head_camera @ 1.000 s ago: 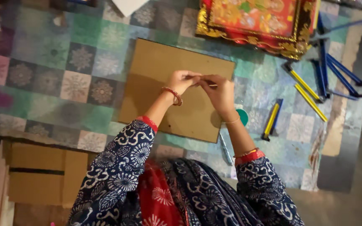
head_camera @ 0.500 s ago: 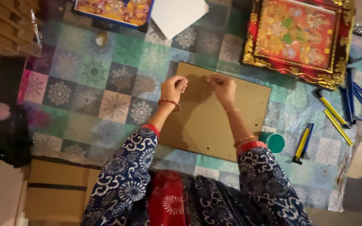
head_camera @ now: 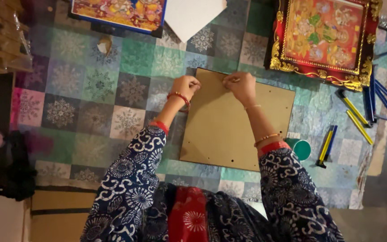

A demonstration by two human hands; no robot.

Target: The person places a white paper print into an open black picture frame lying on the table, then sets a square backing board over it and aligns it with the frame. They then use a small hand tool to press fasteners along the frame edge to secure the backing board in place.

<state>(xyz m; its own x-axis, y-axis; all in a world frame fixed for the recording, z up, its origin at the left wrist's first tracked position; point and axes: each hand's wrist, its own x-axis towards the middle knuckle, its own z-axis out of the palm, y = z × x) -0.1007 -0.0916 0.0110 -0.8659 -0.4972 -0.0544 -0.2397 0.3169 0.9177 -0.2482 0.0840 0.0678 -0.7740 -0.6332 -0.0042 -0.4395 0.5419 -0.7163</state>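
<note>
We work at the far edge of a brown board [head_camera: 234, 130] lying flat on a patchwork cloth [head_camera: 90, 89]. Our left hand [head_camera: 185, 86] and right hand [head_camera: 241, 86] are both curled tight, fingertips pinching at that edge; what they grip is too small to tell. A gilded red picture frame [head_camera: 323, 40] sits just beyond the board's right corner, an unframed picture [head_camera: 117, 12] and a white sheet [head_camera: 192, 15] lie farther off, and a green lid [head_camera: 302, 149] and yellow-and-blue tools [head_camera: 325, 145] lie to the right.
</note>
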